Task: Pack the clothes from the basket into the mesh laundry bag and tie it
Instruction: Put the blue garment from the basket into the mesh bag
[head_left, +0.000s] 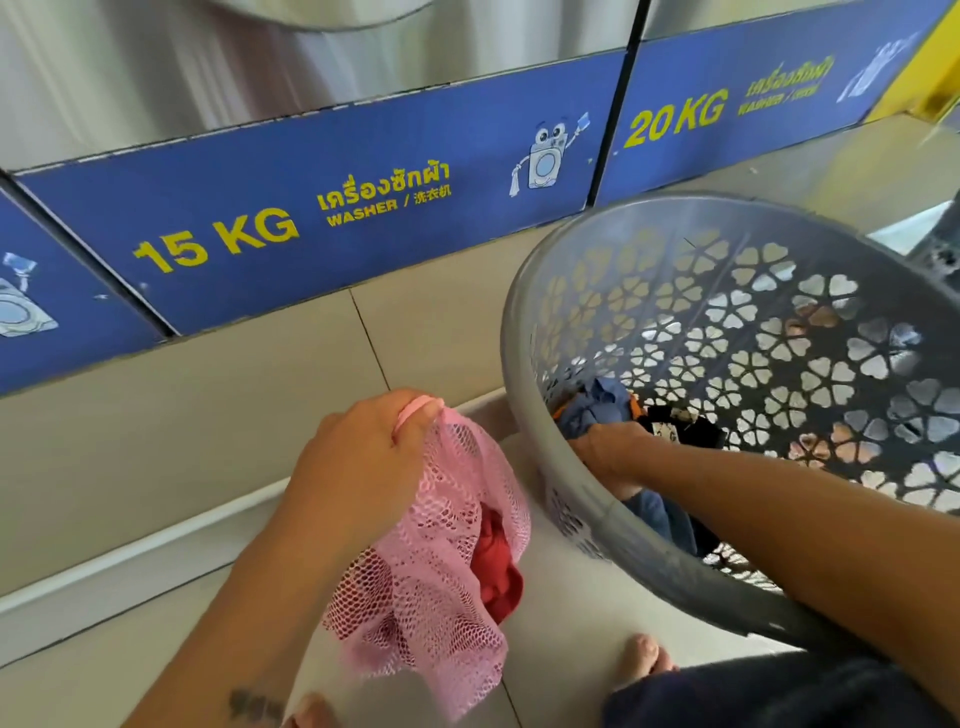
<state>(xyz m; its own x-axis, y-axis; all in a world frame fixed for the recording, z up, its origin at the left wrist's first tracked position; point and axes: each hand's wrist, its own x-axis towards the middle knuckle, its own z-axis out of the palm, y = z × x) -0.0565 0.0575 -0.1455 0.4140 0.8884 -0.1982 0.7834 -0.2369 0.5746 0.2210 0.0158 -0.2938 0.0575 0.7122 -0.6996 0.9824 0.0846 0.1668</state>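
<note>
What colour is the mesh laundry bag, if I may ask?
Pink mesh laundry bag, clearest in the head view.

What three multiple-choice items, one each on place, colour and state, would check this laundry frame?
1. Where is the right hand?
A. inside the grey basket
B. on the floor
C. on the washer panel

2. What colour is the mesh bag?
A. blue
B. pink
C. white

3. What state is the bag in?
A. tied shut
B. empty
C. held by the left hand, holding a red garment

Answers: 1 A, the hand reaches among the basket's clothes; 2 B, the netting is pink; 3 C, red cloth shows through the mesh.
</note>
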